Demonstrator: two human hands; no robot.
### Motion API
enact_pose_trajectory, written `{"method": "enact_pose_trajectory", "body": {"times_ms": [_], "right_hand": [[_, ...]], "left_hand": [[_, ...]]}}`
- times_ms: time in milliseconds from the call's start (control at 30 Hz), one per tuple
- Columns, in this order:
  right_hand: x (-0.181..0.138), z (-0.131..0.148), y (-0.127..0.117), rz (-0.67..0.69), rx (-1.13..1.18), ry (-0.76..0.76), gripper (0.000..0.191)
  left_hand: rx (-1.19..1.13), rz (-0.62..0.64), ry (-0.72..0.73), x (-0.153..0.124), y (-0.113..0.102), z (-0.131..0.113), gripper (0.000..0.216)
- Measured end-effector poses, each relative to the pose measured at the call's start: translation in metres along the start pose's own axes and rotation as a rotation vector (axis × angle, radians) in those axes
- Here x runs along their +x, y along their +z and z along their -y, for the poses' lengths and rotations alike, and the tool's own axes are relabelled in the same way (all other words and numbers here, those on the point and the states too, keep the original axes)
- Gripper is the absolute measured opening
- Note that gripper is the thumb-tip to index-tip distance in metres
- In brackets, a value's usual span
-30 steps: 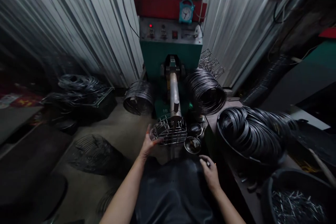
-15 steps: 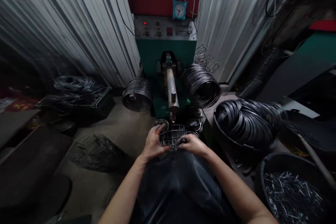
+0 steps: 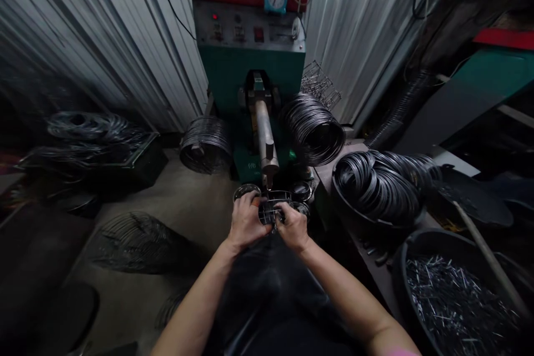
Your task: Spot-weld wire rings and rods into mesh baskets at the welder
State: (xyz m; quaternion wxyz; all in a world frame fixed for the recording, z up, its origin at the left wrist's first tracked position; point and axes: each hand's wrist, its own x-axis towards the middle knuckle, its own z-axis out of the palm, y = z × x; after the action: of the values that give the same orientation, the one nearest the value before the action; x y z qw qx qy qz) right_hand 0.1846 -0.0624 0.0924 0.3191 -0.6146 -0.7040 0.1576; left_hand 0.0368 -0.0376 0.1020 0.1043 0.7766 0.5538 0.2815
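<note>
Grip was two-handed: my right hand (image 3: 294, 226) had joined my left hand (image 3: 246, 217), both seemingly grasping and steadying the basket (image 3: 270, 211).

Saw the wire basket (image 3: 269, 212) only in part, with both sides hidden behind the left hand (image 3: 248, 218) and right hand (image 3: 293, 228). Could not make out the right fingertips' exact contact. Found the lettering (image 3: 253, 166) too blurred to read. Saw the black bin (image 3: 401, 277) cut off by the bottom edge.
</note>
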Motion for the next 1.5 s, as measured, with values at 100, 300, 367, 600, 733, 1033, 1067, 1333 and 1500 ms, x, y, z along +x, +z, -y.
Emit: {"method": "enact_pose_trajectory", "body": {"times_ms": [100, 300, 367, 600, 733, 1033, 1067, 1333, 1500], "right_hand": [[-0.003, -0.002, -0.001, 0.002, -0.031, 0.080, 0.024], [0.005, -0.008, -0.018, 0.220, 0.111, -0.042, 0.024], [0.011, -0.009, -0.024, 0.280, 0.110, -0.118, 0.024], [0.020, -0.007, -0.033, 0.431, 0.042, -0.321, 0.029], [0.019, -0.009, -0.027, 0.406, 0.039, -0.360, 0.025], [0.008, -0.019, -0.015, 0.323, -0.005, -0.417, 0.022], [0.008, -0.020, -0.014, 0.321, -0.003, -0.419, 0.021], [0.030, -0.019, -0.010, 0.284, -0.008, -0.445, 0.018], [0.042, -0.017, -0.009, 0.256, 0.000, -0.426, 0.017]], "left_hand": [[-0.011, 0.008, -0.030, -0.003, -0.002, -0.005, 0.056], [-0.020, 0.018, -0.048, -0.004, -0.008, -0.007, 0.057], [-0.026, 0.014, -0.046, -0.003, -0.011, -0.005, 0.057], [-0.039, -0.016, -0.039, -0.001, -0.013, 0.006, 0.058], [-0.094, -0.004, -0.020, 0.002, -0.013, 0.013, 0.057], [-0.215, -0.013, 0.040, -0.005, 0.003, 0.033, 0.058], [-0.222, -0.014, 0.040, -0.006, 0.005, 0.034, 0.058], [-0.267, -0.054, 0.052, 0.013, 0.006, 0.041, 0.054], [-0.280, -0.018, -0.003, 0.024, 0.003, 0.040, 0.051]]}}
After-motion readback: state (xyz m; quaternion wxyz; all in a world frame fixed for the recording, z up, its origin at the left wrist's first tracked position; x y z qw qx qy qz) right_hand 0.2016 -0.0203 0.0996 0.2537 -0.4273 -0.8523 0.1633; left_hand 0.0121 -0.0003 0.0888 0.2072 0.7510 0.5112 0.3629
